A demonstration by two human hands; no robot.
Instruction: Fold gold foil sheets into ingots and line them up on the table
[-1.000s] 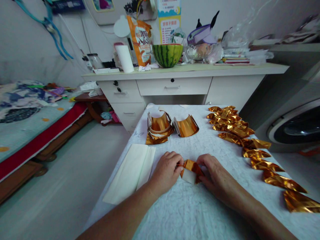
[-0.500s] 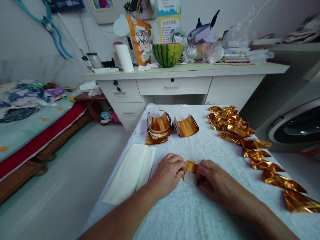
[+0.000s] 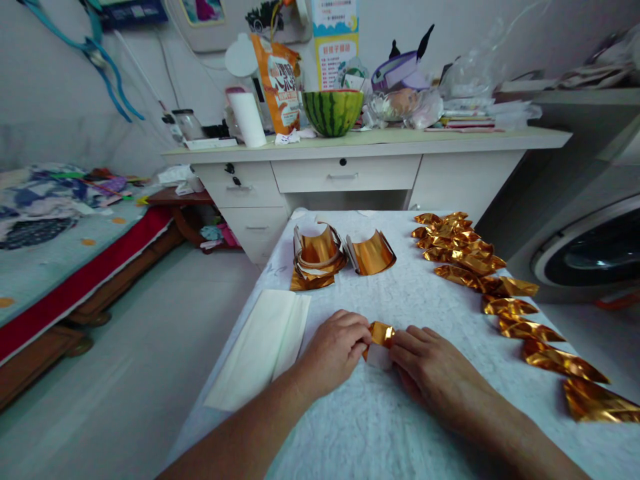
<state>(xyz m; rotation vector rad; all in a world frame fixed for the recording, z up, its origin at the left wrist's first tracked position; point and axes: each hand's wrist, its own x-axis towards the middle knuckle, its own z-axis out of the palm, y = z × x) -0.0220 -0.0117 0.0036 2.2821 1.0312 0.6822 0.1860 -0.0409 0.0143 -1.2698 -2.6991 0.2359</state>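
Observation:
A small gold foil piece (image 3: pixel 383 333) with a white paper part lies between my hands on the cloth-covered table. My left hand (image 3: pixel 340 347) pinches its left end. At its right end, my right hand (image 3: pixel 425 363) has its fingers pressed together on the foil; their tips are partly hidden. Curved gold sheets are stacked (image 3: pixel 320 257) beyond my left hand, with a smaller curved group (image 3: pixel 373 253) beside them. White paper sheets (image 3: pixel 260 347) lie left of my left hand. Several twisted gold foil pieces (image 3: pixel 505 287) form a line along the table's right side.
The table (image 3: pixel 345 433) has a pale cloth. Behind it stands a white desk (image 3: pixel 350 172) with a watermelon half (image 3: pixel 333 112), an orange pouch (image 3: pixel 280 87) and plastic bags. A bed (image 3: pixel 75 267) is at the left, a washing machine (image 3: pixel 590 247) at the right.
My right hand has turned slightly, its fingers now lying more over the right end of the foil piece. My left hand keeps its pinch. The view has shifted a little.

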